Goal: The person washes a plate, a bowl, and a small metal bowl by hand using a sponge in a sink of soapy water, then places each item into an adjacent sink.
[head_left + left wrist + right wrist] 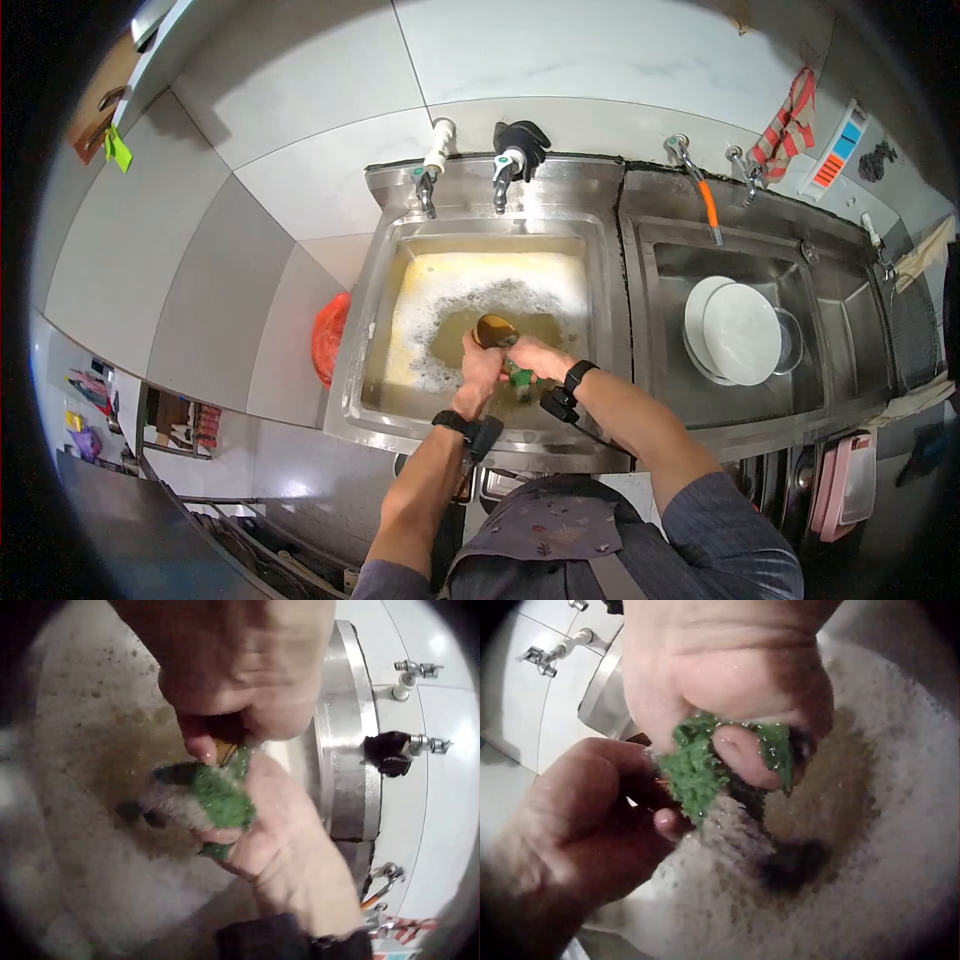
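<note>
Over the soapy water in the left basin, my left hand (481,365) grips a brown, shiny round dish (494,331), whose type I cannot tell. My right hand (537,357) meets it from the right, its fingers curled round a green scrubbing cloth (520,377). In the right wrist view the green cloth (694,769) bunches under the right hand (731,682), with a greyish wet piece hanging below. The left hand (592,825) is close beside it there. Most of the dish is hidden by the hands in both wrist views.
White foam (540,275) rings the murky water. Taps (502,185) stand behind the basin, one with a black glove (522,140) on it. In the right-hand sink (690,400) lie white plates (741,334) and a clear bowl (789,342). A red bag (329,338) is at the left.
</note>
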A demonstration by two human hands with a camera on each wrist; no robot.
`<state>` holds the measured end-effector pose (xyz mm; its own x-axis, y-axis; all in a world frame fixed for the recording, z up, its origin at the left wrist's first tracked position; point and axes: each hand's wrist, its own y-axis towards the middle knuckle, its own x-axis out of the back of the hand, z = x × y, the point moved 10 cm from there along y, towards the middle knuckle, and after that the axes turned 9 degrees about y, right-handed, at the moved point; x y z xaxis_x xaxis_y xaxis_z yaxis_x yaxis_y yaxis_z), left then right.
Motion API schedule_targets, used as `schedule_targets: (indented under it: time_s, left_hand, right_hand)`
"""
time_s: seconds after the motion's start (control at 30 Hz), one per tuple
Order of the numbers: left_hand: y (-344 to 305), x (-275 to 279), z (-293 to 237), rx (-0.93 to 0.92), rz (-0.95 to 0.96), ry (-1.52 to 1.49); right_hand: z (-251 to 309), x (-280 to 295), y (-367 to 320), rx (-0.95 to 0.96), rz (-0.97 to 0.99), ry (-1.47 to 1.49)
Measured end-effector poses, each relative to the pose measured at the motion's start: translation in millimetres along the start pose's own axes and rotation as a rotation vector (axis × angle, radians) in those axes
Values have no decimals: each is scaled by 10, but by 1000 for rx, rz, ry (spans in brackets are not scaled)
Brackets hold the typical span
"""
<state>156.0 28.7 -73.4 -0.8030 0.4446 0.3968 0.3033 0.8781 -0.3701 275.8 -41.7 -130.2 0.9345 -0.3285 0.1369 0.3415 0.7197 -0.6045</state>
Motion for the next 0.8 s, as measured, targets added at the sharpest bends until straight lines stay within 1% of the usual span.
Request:
schedule_targets:
  time_s: [0.03, 0.07, 0.13, 0.17, 0.2, 0.27, 0.3, 0.37, 0.4, 0.47, 0.5, 0.53, 0.57, 0.6, 0.63, 0.67, 0.7, 0.73, 0.77, 0.8]
  left_hand:
    - [17, 2, 45, 1, 13, 24]
    - [55, 43, 75, 2, 7, 21]
    - [113, -90, 108, -42, 282, 51]
    - [589, -340, 700, 12, 511, 10]
    - [484, -305, 575, 13, 511, 7]
    - [223, -256, 248, -8, 549, -30]
    - [101, -260, 157, -7, 547, -32]
    - [28, -104, -30, -55, 287, -26]
    - [-7, -142, -28, -54, 283, -29]
    - [-37, 5, -13, -52, 78, 100]
    - [-43, 79, -67, -50, 77, 98]
    - [-50, 34, -116, -52, 247, 141]
    - [-82, -37, -136, -54, 419, 184]
    - [-44, -2, -138, -52, 419, 182]
    - [-42, -30, -131, -46, 482, 204]
    - [-47, -70, -112, -40, 543, 225]
    - [-67, -118, -95, -40, 540, 224]
    - [-42, -42, -105, -42, 336, 144]
    - [-40, 85, -102, -45, 131, 63]
    - [-52, 62, -74, -46, 126, 61]
  right_hand:
    - [46, -47, -43, 16, 70, -23]
    - [29, -44, -53, 19, 74, -27]
    - [399, 61, -209, 455, -196, -712]
    - [485, 87, -328, 412, -127, -824]
    - [462, 86, -299, 411, -126, -827]
    - [441, 151, -206, 371, -208, -893]
    - [423, 143, -175, 372, -205, -896]
    - [111, 90, -22, 100, 18, -338]
    - [14, 43, 101, 101, 21, -341]
    - [-272, -84, 293, -18, 57, -74]
    - [-25, -24, -56, -48, 62, -229]
    - [-34, -11, -108, -49, 64, -230]
    - [198, 71, -173, 235, -60, -541]
    - [424, 42, -313, 523, -187, -847]
    - [414, 17, -305, 524, -185, -851]
    - [382, 61, -234, 468, -238, -807]
    - [346, 109, -169, 413, -291, -760]
    - [343, 105, -112, 417, -289, -761]
    - [163, 8, 14, 252, -47, -480]
    - [-76, -143, 146, 85, 188, -197]
